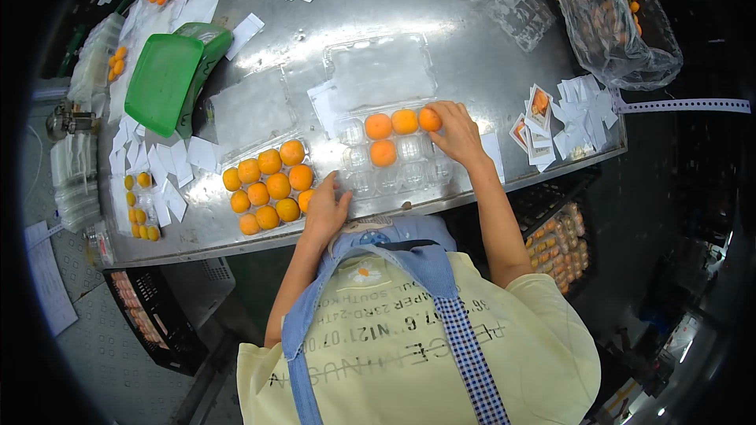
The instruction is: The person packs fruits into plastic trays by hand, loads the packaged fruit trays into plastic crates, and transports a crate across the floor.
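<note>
My right hand (460, 135) grips an orange (429, 119) at the right end of the top row of a clear plastic tray (386, 182). Two more oranges sit beside it in that row, and a single orange (383, 153) lies in the row below. The tray's other cups show no fruit. Its clear lid (382, 67) is folded back behind it. At the tray's lower left corner is my left hand (324, 208), thumb and fingers apart. Just left of that hand stands a second tray filled with oranges (277, 186), its lid also open.
A green bin (164, 83) stands at the left among scattered white cards (172, 169). Printed cards (539, 114) lie at the right. A plastic-lined crate (614, 24) holds orange fruit at the back right. Black crates (153, 315) with packed fruit sit below the table edge.
</note>
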Demonstrator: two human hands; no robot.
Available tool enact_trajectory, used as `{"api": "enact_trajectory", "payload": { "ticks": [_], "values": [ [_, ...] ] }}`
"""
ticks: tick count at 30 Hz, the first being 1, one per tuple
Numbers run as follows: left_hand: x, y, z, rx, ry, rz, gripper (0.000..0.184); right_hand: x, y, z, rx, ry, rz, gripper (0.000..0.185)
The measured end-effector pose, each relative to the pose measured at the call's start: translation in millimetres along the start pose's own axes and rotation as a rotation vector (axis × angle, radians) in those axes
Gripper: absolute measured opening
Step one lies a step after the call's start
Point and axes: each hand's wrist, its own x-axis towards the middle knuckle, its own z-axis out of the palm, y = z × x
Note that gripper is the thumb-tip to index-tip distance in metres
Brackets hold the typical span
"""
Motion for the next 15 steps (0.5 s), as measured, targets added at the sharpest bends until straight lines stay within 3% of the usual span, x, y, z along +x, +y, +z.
{"api": "enact_trajectory", "payload": {
  "ticks": [3,6,9,11,15],
  "values": [
    [2.1,5.1,0.5,-0.058,-0.059,-0.050,0.054,-0.4,4.7,2.6,0.017,-0.022,0.011,0.042],
    [5.6,-2.2,9.0,-0.105,-0.053,-0.020,0.050,-5.5,4.0,-1.1,0.076,0.100,-0.007,0.046],
    [13.8,-28.8,26.2,-0.126,-0.030,-0.008,0.045,-26.9,34.8,14.3,0.187,0.089,0.192,0.052],
    [13.5,-16.8,18.6,0.101,0.014,0.075,0.040,-45.6,47.9,26.5,0.293,0.097,0.239,0.048],
    [29.5,3.6,2.0,0.229,0.173,0.026,0.039,-67.2,44.2,42.8,0.336,-0.052,0.408,0.045]
  ]
}}
